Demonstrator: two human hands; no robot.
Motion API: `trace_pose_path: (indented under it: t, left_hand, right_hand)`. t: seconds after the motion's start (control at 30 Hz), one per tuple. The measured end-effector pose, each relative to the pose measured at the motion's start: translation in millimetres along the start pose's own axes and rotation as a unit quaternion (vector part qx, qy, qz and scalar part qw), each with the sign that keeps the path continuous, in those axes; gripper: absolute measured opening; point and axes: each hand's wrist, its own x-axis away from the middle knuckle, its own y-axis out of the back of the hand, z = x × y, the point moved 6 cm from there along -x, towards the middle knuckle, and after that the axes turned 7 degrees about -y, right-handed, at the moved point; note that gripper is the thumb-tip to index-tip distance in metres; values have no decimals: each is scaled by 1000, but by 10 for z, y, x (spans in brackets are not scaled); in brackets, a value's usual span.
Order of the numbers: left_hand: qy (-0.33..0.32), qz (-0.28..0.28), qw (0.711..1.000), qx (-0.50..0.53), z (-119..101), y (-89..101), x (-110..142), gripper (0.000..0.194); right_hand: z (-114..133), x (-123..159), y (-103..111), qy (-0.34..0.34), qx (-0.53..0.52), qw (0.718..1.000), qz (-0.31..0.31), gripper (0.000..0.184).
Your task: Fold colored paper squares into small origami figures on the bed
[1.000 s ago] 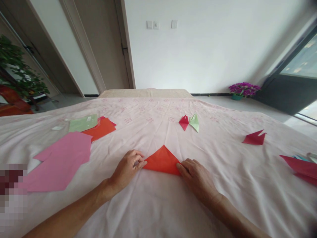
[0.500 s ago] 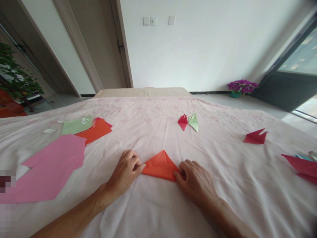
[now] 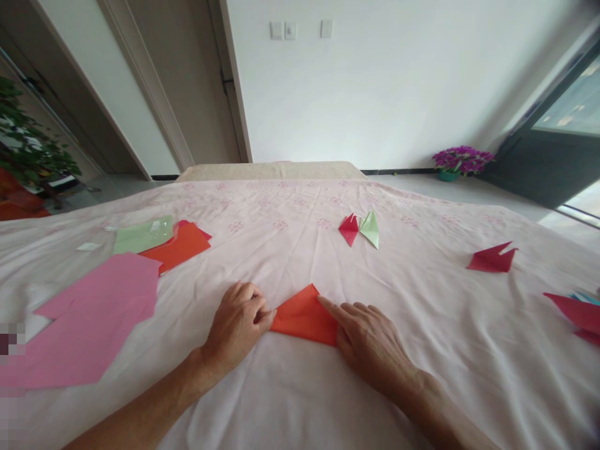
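Observation:
An orange sheet of paper (image 3: 304, 315), folded to a triangle with its point facing away from me, lies on the pale pink cloth in front of me. My left hand (image 3: 244, 319) is closed, thumb and finger pinching the triangle's left corner. At the right corner rests my right hand (image 3: 368, 334), its index finger stretched along the right slanted edge near the top point. The thumb of that hand is by the lower right corner, which the hand partly covers.
Pink paper sheets (image 3: 98, 325) lie at the left, beside orange paper (image 3: 182, 249) and a green packet (image 3: 143, 235). Farther back stand a small red folded figure (image 3: 349, 230) and a light green one (image 3: 370, 230). A dark red folded bird (image 3: 492, 258) and more red paper (image 3: 574, 311) are on the right.
My right index finger has stretched out from a curled position onto the triangle's right edge. The left hand keeps its pinch on the left corner. The view has shifted slightly.

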Motion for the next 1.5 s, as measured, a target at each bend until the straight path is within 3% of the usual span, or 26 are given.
trace_pose_path:
  t: [0.4,0.8,1.5]
  left_hand:
    - [1,11,999,-33,-16,17,-7,23]
    - [9,14,999,-29,3,-11,15,22]
    - [-1,13,999,-45,-31,10,-31,22]
  right_hand:
    - [52,-147,12,-10,55,997,54,66]
    - [10,-148,-28,-42,21,998,44,65]
    - [15,-150,-39,-53,52,996,39,63]
